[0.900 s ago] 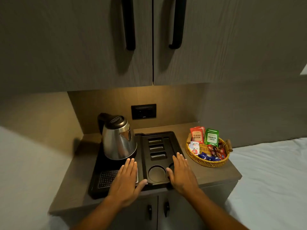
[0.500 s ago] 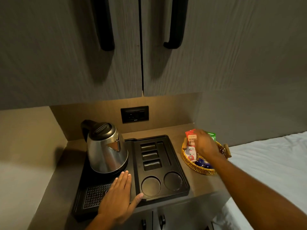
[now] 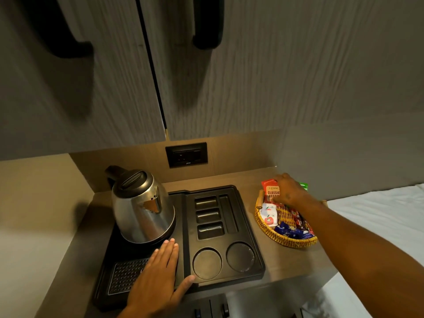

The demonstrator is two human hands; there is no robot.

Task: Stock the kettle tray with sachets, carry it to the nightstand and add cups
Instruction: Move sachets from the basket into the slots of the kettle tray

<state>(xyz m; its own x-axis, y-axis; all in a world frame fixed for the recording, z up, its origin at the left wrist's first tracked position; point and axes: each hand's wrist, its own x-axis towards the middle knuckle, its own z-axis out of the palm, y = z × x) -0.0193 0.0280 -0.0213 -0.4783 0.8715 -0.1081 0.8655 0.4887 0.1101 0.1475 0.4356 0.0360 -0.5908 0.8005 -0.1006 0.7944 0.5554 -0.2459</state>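
The black kettle tray (image 3: 243,228) lies on the wooden counter, with a steel kettle (image 3: 142,207) on its left half. Its sachet slots (image 3: 207,215) and two round cup recesses (image 3: 207,262) hold nothing. My left hand (image 3: 158,278) rests flat on the tray's front, fingers together, holding nothing. To the right stands a wicker basket (image 3: 286,241) of sachets. My right hand (image 3: 291,191) reaches into its far side, fingers closed on the upright red tea sachet (image 3: 270,191). A green sachet (image 3: 304,185) shows behind the hand. White (image 3: 269,214) and blue (image 3: 289,231) sachets lie in the basket.
Upper cabinet doors with black handles (image 3: 207,24) hang low over the counter. A black wall socket (image 3: 186,154) sits behind the tray. A white bed (image 3: 378,226) borders the counter on the right. Lower cabinet handles (image 3: 211,311) show below the counter's front edge.
My right hand left the tray's front, swung right to the basket and closed on the red sachet. My left hand stayed on the tray. My head moved closer and left.
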